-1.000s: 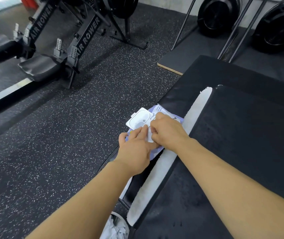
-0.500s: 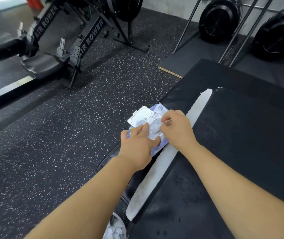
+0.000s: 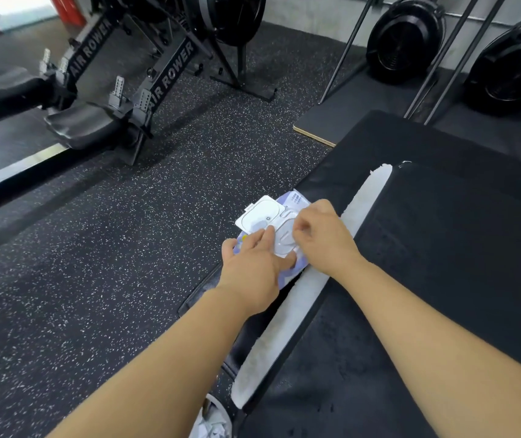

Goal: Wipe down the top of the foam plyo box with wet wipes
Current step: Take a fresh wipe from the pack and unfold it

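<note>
A pale blue pack of wet wipes (image 3: 297,199) lies on the left edge of the black foam plyo box (image 3: 449,248), its white flip lid (image 3: 260,214) standing open to the left. My left hand (image 3: 257,263) rests flat on the pack's near end, fingers straight, holding it down. My right hand (image 3: 322,237) hovers over the pack's opening with fingertips pinched together at it; what they pinch is hidden. A white strip (image 3: 309,298) runs along the box's left seam.
Speckled black rubber floor (image 3: 110,248) spreads to the left. Two air rowers (image 3: 145,99) stand at the back left. A flat board (image 3: 341,121) and black fan machines (image 3: 407,39) with slanted metal legs sit behind the box. My white shoe (image 3: 211,422) shows at the bottom.
My right hand has shifted a little right and up off the pack, uncovering the round opening. The left hand stays pressed on the pack. The camera has drifted slightly.
</note>
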Available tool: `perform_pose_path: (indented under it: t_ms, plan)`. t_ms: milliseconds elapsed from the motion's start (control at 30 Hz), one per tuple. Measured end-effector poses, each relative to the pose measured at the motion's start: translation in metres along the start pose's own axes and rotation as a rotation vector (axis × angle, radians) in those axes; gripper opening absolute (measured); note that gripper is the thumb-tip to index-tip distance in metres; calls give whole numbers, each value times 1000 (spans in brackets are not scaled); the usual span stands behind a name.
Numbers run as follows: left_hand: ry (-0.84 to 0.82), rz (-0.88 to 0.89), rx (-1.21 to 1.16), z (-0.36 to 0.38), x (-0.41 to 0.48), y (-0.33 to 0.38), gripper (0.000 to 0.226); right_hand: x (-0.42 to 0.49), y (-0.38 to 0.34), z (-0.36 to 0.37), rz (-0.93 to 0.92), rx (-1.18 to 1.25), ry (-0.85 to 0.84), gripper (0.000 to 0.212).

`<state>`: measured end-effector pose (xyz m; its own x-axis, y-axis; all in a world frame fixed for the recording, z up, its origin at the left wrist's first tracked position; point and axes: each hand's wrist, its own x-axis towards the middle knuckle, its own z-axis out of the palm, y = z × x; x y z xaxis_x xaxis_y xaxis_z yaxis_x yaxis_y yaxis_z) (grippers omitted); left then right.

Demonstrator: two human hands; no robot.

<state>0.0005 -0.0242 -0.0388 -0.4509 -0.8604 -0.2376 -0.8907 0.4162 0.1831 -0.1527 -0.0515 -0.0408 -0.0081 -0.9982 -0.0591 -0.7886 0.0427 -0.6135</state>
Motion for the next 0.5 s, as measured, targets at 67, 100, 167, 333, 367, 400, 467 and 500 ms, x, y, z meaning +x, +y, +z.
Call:
perform_pose_path:
  t_ms: [67,100,167,333,367,400,467,500]
  plan:
    - [-13,-9,15,0,1,0,45,-1,9,-2,67,265,68,18]
    - [-13,-8,26,1,1,0,44,-1,12,-2,107,385,79,23]
    - [-4,-4,46,1,2,1,42,-2,14,-3,160,518,57,27]
    - [13,-11,54,1,3,2,42,1,7,-11,66,351,-26,28]
    - [24,-10,53,1,3,2,43,1,3,-12,23,263,-57,26]
    - [39,-10,50,1,3,3,43,2,-2,-12,-22,143,-92,23]
    - [60,-19,42,1,2,3,43,3,-9,-9,-110,-167,-154,21]
    - [62,-21,42,1,1,4,42,3,-11,-6,-141,-277,-172,19]
